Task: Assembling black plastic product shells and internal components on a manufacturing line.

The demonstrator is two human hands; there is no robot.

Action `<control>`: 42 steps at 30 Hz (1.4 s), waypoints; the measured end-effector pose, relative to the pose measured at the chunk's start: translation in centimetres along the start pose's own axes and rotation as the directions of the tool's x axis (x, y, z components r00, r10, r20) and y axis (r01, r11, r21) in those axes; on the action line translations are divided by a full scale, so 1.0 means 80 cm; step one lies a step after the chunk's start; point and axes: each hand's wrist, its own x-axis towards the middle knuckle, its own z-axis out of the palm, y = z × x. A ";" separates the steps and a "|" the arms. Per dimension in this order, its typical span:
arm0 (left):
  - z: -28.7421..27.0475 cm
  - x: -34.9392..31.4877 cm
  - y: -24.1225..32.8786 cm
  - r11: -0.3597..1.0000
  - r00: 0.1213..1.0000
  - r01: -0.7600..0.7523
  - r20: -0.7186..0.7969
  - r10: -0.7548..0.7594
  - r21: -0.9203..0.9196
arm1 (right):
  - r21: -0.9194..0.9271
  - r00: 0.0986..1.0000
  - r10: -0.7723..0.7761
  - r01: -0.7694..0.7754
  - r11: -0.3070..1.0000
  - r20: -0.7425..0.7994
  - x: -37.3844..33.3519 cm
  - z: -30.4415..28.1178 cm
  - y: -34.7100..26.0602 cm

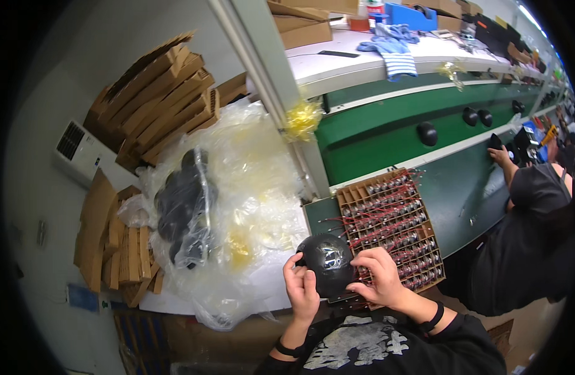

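A glossy black rounded shell (324, 275) is held in front of my chest, between both hands. The fingers and thumb of my left hand (303, 294) grip its left edge. On the opposite side, my right hand (381, 278) pinches the rim between thumb and fingers. What is under the shell is hidden. Just beyond my right hand lies a cardboard divider tray (434, 234), its cells filled with rows of small metal parts that look like motors, with red wires (378, 215) trailing across them.
Clear plastic bags (250, 162) cover the table at left, some holding black shells (181, 206). Folded cardboard (156, 100) is stacked behind. Several black domes sit on the green conveyor belt (369, 137). A co-worker (519, 231) works at right. A blue striped cloth (397, 53) hangs off the shelf.
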 end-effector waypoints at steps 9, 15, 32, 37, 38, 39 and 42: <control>0.021 0.012 0.002 0.997 0.990 0.015 0.141 -0.025 0.076 | -0.150 0.966 -0.198 0.223 0.963 0.165 0.021 -0.037 0.012; 0.022 0.012 0.003 0.992 0.979 0.048 0.191 -0.070 0.117 | -0.334 0.875 -0.390 0.473 0.815 0.288 0.012 -0.048 0.015; 0.045 0.025 0.037 0.984 0.994 0.052 0.102 -0.034 -0.172 | -0.273 0.988 -0.156 0.154 0.950 0.015 0.016 -0.023 0.003; 0.040 0.027 0.041 0.982 0.973 0.112 0.218 -0.077 -0.154 | -0.353 0.895 -0.439 0.435 0.828 0.074 0.026 -0.024 0.005; 0.040 0.028 0.042 0.982 0.972 0.115 0.222 -0.080 -0.152 | -0.354 0.898 -0.435 0.430 0.830 0.071 0.030 -0.024 0.005; 0.039 0.028 0.042 0.979 0.972 0.129 0.218 -0.092 -0.158 | -0.385 0.880 -0.461 0.467 0.796 0.112 0.033 -0.024 0.005; 0.038 0.029 0.042 0.977 0.965 0.146 0.239 -0.107 -0.153 | -0.434 0.837 -0.500 0.545 0.718 0.223 0.036 -0.033 0.003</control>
